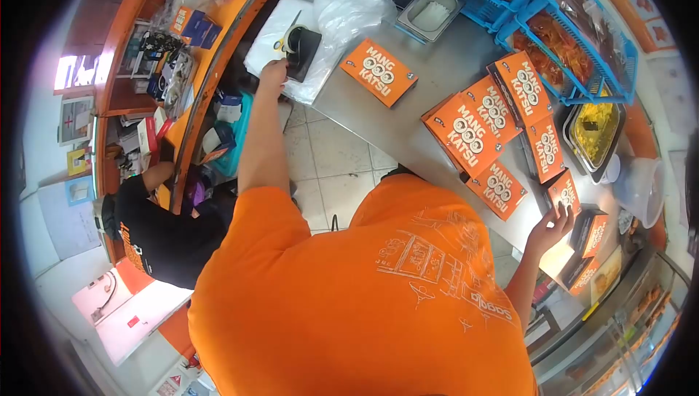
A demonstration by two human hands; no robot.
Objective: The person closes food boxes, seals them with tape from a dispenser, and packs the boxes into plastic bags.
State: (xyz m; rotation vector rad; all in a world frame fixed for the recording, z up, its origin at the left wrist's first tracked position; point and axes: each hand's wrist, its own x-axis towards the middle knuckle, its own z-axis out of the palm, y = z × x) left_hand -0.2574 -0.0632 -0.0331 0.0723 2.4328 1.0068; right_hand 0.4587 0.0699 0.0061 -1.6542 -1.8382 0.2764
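My left hand [274, 76] is at the left end of the metal counter, its fingers bunched together beside a black tape dispenser [306, 57]. Whether anything is between those fingers is hidden. Just beyond it lie yellow-handled scissors [279, 46] and a roll of tape [294, 38], over a stack of white sheets [271, 39]. On the right, my right hand [551, 230] has its fingers apart, against the near side of a small orange "Mang Katsu" box [563, 191]. More such boxes, some stacked, stand beside it, including a large one [466, 134].
A single orange box [378, 72] lies mid-counter near a steel pan [431, 14]. Blue baskets [582, 54] and a tray of yellow food [595, 134] line the back. At left, a person in a black shirt [171, 232] bends by an orange shelf [218, 54].
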